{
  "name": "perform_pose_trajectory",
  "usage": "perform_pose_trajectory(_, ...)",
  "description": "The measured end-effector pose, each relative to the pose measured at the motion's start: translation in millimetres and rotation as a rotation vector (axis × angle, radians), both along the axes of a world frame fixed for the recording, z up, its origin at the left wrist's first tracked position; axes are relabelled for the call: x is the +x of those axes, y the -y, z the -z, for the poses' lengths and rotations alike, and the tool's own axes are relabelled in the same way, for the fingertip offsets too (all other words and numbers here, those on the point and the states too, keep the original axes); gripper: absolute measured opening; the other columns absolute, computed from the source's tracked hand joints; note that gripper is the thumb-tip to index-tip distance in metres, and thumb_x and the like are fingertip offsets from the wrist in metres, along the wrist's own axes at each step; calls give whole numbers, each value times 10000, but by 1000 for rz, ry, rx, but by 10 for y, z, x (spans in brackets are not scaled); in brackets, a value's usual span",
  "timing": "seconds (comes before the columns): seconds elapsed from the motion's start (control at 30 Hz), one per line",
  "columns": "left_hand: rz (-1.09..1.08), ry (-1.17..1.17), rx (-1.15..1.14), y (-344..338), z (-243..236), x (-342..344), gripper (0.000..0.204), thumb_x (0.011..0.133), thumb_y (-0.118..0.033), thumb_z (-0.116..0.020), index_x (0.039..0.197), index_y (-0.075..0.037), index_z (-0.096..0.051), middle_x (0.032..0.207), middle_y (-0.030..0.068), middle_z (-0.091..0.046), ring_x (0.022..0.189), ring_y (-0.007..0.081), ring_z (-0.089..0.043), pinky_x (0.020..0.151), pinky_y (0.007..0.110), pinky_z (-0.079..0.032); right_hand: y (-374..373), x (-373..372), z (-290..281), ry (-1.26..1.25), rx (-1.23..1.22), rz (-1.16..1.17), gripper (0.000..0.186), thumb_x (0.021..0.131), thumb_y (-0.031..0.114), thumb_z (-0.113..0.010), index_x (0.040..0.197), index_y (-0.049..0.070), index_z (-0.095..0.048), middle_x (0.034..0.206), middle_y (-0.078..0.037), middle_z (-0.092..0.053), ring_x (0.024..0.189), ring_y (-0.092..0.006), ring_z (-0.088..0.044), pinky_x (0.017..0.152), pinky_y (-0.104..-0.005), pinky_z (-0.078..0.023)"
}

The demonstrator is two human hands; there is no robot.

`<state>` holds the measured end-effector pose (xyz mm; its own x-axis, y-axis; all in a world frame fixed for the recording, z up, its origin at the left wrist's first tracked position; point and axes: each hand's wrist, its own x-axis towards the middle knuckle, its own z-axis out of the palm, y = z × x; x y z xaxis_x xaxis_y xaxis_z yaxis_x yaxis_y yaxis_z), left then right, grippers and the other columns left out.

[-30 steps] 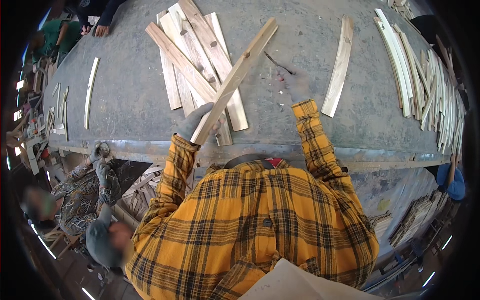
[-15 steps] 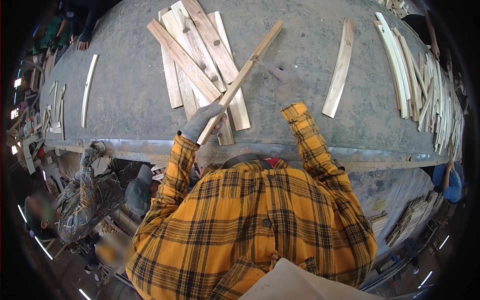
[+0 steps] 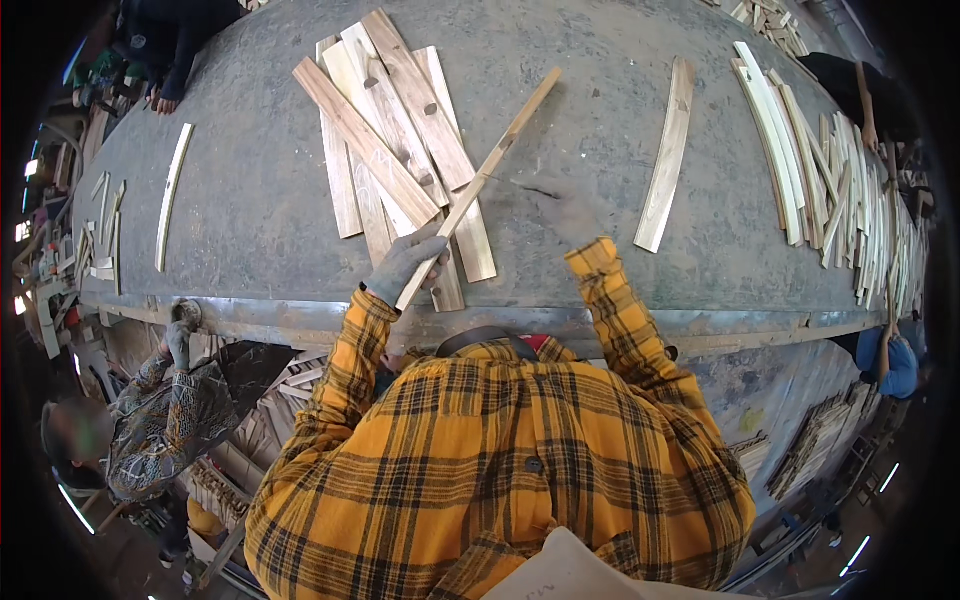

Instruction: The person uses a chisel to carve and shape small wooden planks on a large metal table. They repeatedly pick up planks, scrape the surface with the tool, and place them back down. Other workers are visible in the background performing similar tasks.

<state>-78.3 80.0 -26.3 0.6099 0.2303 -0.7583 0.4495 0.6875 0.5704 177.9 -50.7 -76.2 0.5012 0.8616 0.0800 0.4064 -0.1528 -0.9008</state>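
Note:
My left hand [image 3: 405, 265], in a grey glove, is closed round the near end of a narrow wooden strip [image 3: 510, 135]. The strip slants up and away to the right above the table. Just right of its middle hovers my right hand [image 3: 566, 212], gloved too and smeared by motion; its fingers point toward the strip, and I cannot make out whether anything is in them. Under and beyond my left hand lies a loose, fanned pile of flat wooden boards [image 3: 400, 130], several with dark knots. A single board [image 3: 665, 155] rests to the right of my right hand.
The grey table [image 3: 570, 260] has a metal-edged front. One thin strip [image 3: 174, 197] lies at the left. Many strips [image 3: 850, 190] are heaped at the far right. Other people stand round the table, one at the lower left with a gloved hand [image 3: 180, 335] at its edge.
The table and boards sit slightly lower in view. The strip in my left hand has turned its narrower side up. My right hand stays close to it, now more blurred.

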Motion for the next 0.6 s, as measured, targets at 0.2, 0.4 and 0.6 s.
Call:
perform_pose_trajectory(0.2, -287, 544, -807, 271, 580, 58, 570, 962, -437, -508, 1362, -56, -365, 887, 124, -506, 585, 116, -481, 406, 203, -387, 165, -78, -93, -849, -127, 490, 209, 875, 121, -702, 1040, -6, -684, 900, -3, -666, 727, -84, -583, 643, -226, -483)
perform_pose_trajectory(0.4, -260, 852, -1196, 660, 844, 858, 623, 949, -493, -507, 1360, -51, -352, 917, 130, -490, 616, 174, -486, 421, 226, -392, 175, -278, 30, -1031, 93, 416, 310, 854, 84, -707, 1130, -26, -620, 960, -46, -661, 724, -108, -614, 610, -236, -502)
perform_pose_trajectory(0.6, 230, 252, 646, 348, 478, 1054, 463, 905, -405, -605, 1150, -14, -644, 1080, 153, -666, 911, 250, -655, 824, 334, -514, 236, 706, -284, -651, 101, 583, 672, 864, 87, -681, 1440, -8, -349, 745, -66, -589, 557, -45, -510, 389, -180, -360)
